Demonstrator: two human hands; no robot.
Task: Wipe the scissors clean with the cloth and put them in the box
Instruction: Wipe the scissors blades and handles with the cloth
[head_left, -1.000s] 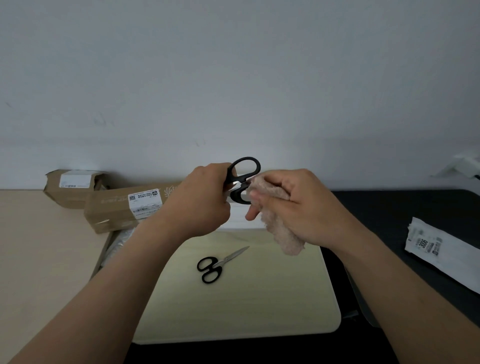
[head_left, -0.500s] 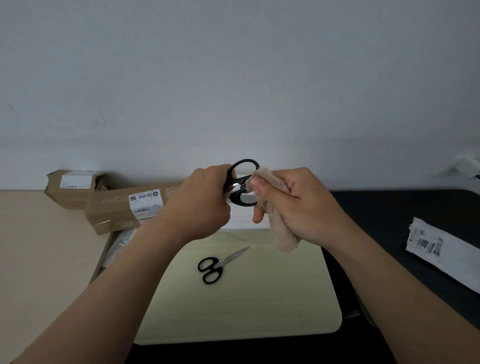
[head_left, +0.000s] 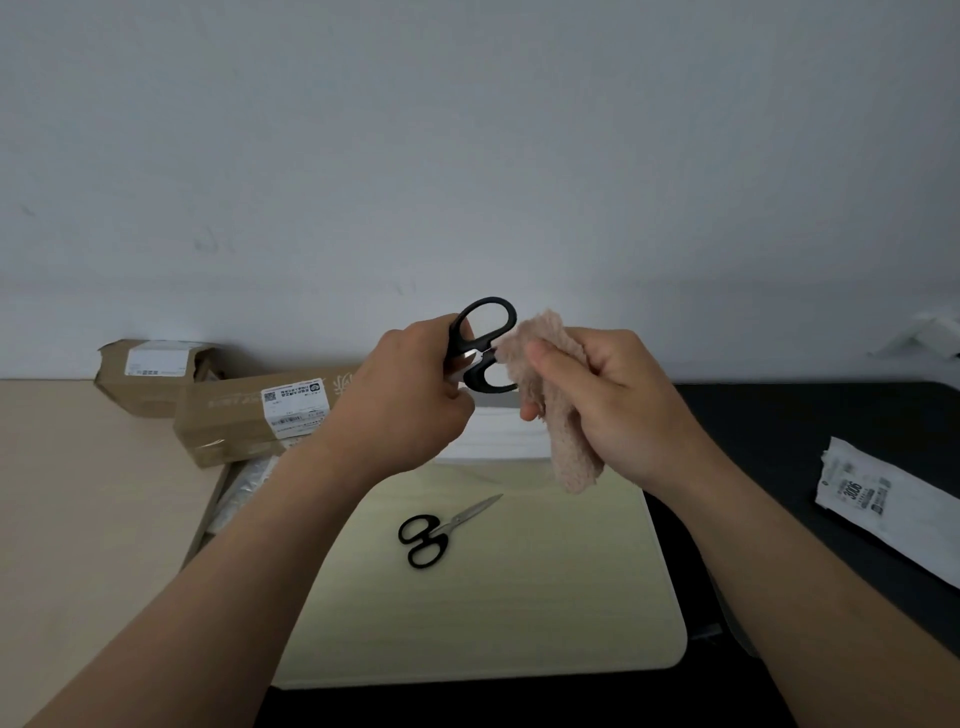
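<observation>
The left hand (head_left: 410, 405) is curled into a fist round the blade end of the scissors (head_left: 475, 378), so the blades are hidden in the palm except for a glint of steel at the pivot. The long axis runs roughly level, blades pointing into the left palm and the two black handle loops sticking out on the thumb side toward the right hand (head_left: 618, 410), one loop stacked above the other. The right hand grips a bunched pink cloth (head_left: 566, 441) with the thumb pressed on its front. The top of the cloth touches the scissors where the two loops meet, and the rest hangs below the right hand's fingers. Both hands are raised above the desk (head_left: 810, 426), close together. Below the left hand, second scissors (head_left: 451, 525) lie flat on a pale board (head_left: 519, 613); their long axis is slanted, black handles toward the person and to the left, closed tip pointing away toward the right hand. Beyond the left wrist sits a long box (head_left: 234, 421) of brown card with a white label, and farther left of it a small box (head_left: 150, 379) against the wall. Well to the right of the right hand, a white printed packet (head_left: 883, 514) lies on the dark part of the desk.
</observation>
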